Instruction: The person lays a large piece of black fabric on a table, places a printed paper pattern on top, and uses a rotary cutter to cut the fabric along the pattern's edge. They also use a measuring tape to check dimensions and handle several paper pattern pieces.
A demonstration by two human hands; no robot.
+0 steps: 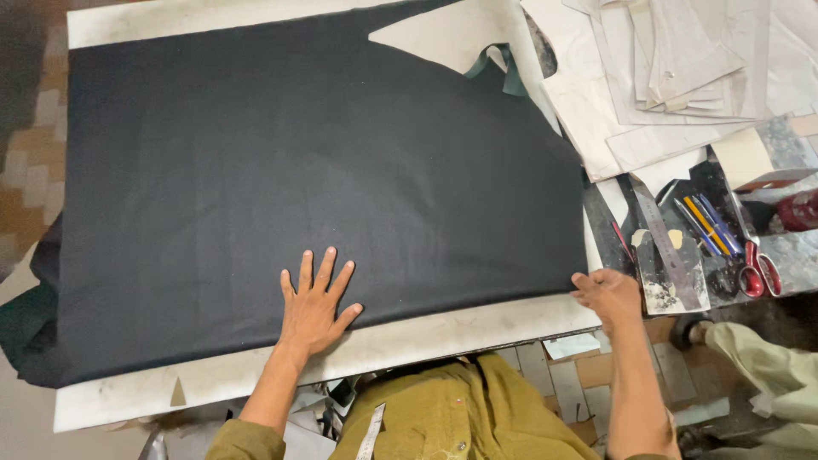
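Two hands rest at the table's (pixel 477 328) near edge. Dark cloth (pixel 307 170) covers most of the white top, hanging off the left edge. The left hand (pixel 313 305) lies flat on the cloth near its front edge, fingers spread wide, holding nothing. The right hand (pixel 607 294) pinches the cloth's front right corner, fingers curled. Paper patterns (pixel 673 68) are stacked at the far right corner. Nearer lie a ruler (pixel 665 243), pencils (pixel 707 226) and red-handled scissors (pixel 754 264).

Soft even daylight, faint shadows; sharp centre, corners perhaps slightly stretched.
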